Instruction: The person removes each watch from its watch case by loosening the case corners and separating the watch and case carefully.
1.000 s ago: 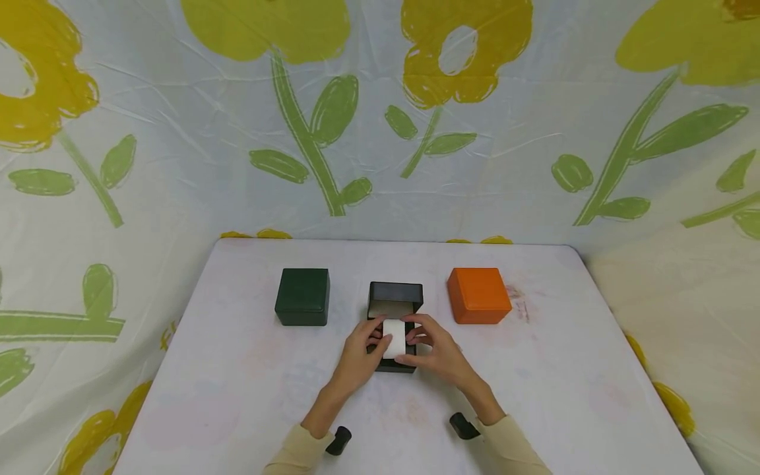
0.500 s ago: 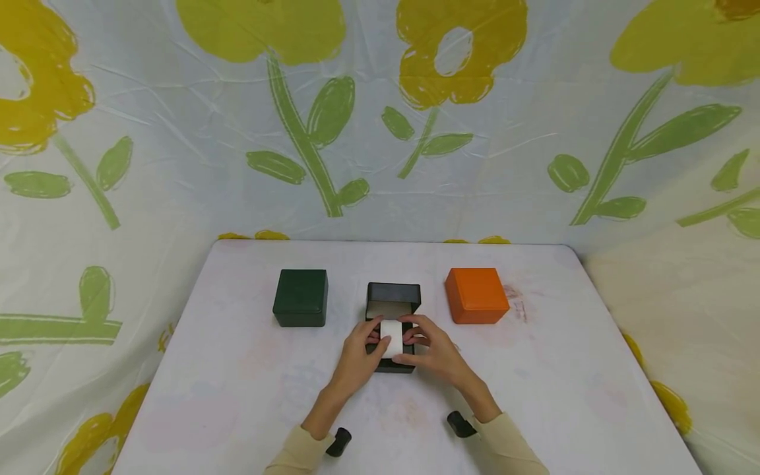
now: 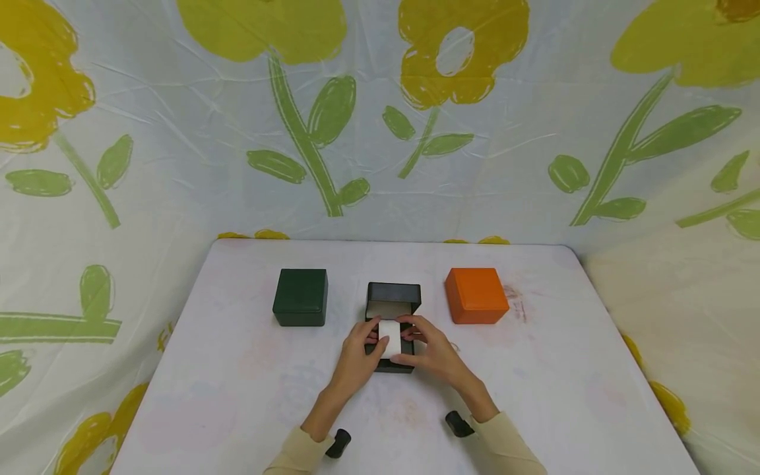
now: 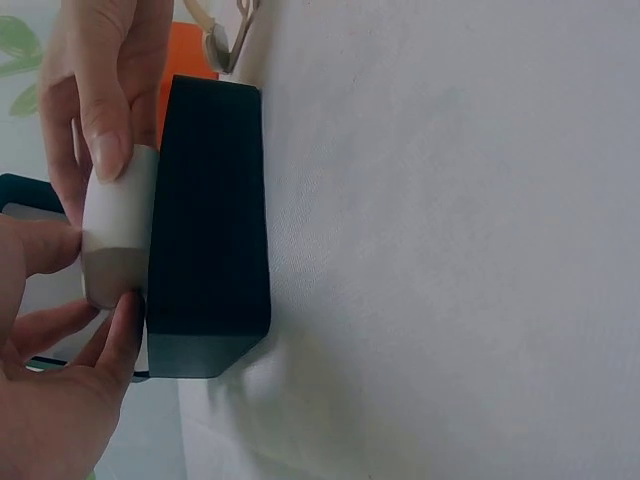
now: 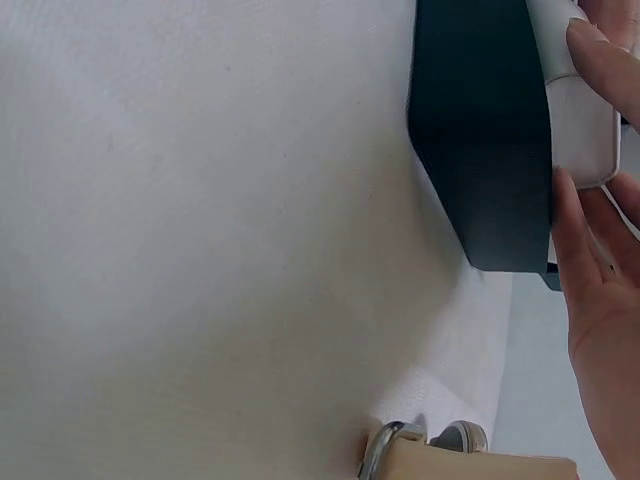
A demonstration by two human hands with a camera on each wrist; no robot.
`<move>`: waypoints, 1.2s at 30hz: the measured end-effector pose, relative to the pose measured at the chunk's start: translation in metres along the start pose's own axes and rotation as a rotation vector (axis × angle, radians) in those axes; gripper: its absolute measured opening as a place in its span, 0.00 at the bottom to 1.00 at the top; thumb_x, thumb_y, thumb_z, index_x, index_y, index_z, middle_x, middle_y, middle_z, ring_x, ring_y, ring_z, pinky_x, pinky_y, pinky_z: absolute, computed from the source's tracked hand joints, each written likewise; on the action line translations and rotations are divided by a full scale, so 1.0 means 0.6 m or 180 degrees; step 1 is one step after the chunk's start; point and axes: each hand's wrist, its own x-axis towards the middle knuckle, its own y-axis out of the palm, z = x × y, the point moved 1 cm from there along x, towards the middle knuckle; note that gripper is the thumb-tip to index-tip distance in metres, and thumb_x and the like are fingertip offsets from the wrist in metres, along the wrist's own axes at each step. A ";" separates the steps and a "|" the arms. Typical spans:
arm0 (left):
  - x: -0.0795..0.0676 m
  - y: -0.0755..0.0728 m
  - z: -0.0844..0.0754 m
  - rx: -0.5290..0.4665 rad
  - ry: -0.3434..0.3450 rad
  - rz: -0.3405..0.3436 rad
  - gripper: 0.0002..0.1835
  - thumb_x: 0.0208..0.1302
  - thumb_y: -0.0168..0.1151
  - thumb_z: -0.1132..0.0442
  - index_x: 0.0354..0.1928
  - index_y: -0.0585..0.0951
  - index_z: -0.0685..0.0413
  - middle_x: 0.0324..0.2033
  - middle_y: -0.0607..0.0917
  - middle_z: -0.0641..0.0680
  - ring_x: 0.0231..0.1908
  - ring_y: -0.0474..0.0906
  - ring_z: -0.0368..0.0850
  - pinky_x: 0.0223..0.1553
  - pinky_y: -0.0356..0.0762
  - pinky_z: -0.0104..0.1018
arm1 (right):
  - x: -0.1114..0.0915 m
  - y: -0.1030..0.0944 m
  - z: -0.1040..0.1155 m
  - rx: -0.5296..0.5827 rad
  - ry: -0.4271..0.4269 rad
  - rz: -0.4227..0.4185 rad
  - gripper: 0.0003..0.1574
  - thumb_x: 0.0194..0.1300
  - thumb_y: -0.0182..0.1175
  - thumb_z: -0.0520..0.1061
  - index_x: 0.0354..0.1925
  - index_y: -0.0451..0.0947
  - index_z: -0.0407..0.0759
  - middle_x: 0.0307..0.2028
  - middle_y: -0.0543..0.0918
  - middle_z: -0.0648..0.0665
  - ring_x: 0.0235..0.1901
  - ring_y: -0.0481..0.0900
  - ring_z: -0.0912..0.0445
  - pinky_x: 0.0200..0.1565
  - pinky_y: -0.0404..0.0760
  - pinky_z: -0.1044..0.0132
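A black box (image 3: 394, 292) stands with its lid raised at the middle of the table. Over its opening, both hands hold a white cushion (image 3: 389, 340) between them. My left hand (image 3: 357, 348) pinches the left end, thumb on top, as the left wrist view also shows on the cushion (image 4: 118, 220). On the opposite end, my right hand (image 3: 438, 351) grips with thumb and fingers. In the right wrist view, fingertips reach between the cushion (image 5: 586, 130) and the box wall (image 5: 485, 130). How deep the cushion sits inside is partly hidden.
A green box (image 3: 300, 297) stands left of the black one, an orange box (image 3: 477, 295) right. Beside the right hand lies a tan band with metal parts (image 5: 480, 462), mostly hidden in the head view. The white table (image 3: 237, 396) meets a flower-patterned cloth (image 3: 510, 158) behind.
In the head view the white cushion has shifted very slightly left relative to the box, both hands still holding it. The boxes stay put.
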 end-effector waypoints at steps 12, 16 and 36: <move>-0.001 0.000 0.000 0.0263 -0.0040 -0.0021 0.22 0.70 0.67 0.65 0.63 0.79 0.65 0.51 0.81 0.59 0.46 0.77 0.51 0.47 0.81 0.43 | -0.002 0.007 0.006 -0.0553 -0.0205 -0.0035 0.42 0.53 0.81 0.40 0.63 0.74 0.34 0.59 0.79 0.40 0.57 0.76 0.46 0.56 0.80 0.53; 0.000 0.001 0.002 0.0306 -0.0038 -0.0025 0.22 0.69 0.68 0.66 0.62 0.80 0.64 0.51 0.81 0.60 0.46 0.77 0.51 0.47 0.81 0.42 | -0.001 0.008 0.007 -0.0643 -0.0274 -0.0034 0.40 0.53 0.80 0.39 0.62 0.75 0.34 0.58 0.80 0.40 0.57 0.76 0.45 0.56 0.81 0.53; 0.002 0.007 0.004 0.0389 0.0036 -0.0282 0.19 0.64 0.72 0.70 0.56 0.84 0.68 0.44 0.81 0.59 0.39 0.78 0.49 0.42 0.80 0.37 | -0.005 0.011 0.008 -0.1074 -0.0118 -0.0086 0.36 0.58 0.78 0.45 0.62 0.80 0.35 0.61 0.80 0.39 0.60 0.75 0.43 0.58 0.78 0.43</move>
